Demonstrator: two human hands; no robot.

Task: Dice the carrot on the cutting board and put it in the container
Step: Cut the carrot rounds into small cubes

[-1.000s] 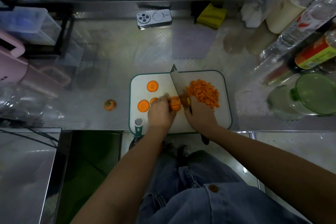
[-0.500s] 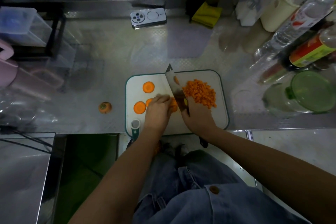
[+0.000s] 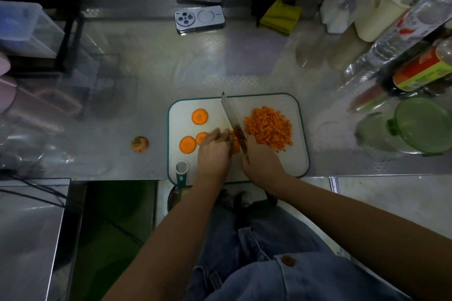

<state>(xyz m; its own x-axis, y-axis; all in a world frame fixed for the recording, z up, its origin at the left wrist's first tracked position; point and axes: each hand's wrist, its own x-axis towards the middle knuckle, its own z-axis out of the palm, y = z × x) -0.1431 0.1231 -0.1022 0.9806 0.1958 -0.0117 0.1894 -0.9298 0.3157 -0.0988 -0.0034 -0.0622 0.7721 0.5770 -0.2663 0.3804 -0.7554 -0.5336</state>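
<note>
Carrot piece (image 3: 235, 145) under my left hand (image 3: 215, 151) is shorter than a second ago. Left fingers pinch it, and the right hand (image 3: 261, 164) is clamped on the knife (image 3: 231, 117). On the cutting board (image 3: 281, 164), the diced pile (image 3: 269, 127) sits right and three rounds (image 3: 199, 116) left, uncut, so the container (image 3: 420, 124) at the tabletop's right edge waits. Steel tabletop, dim kitchen, phone (image 3: 199, 19) near the far edge.
</note>
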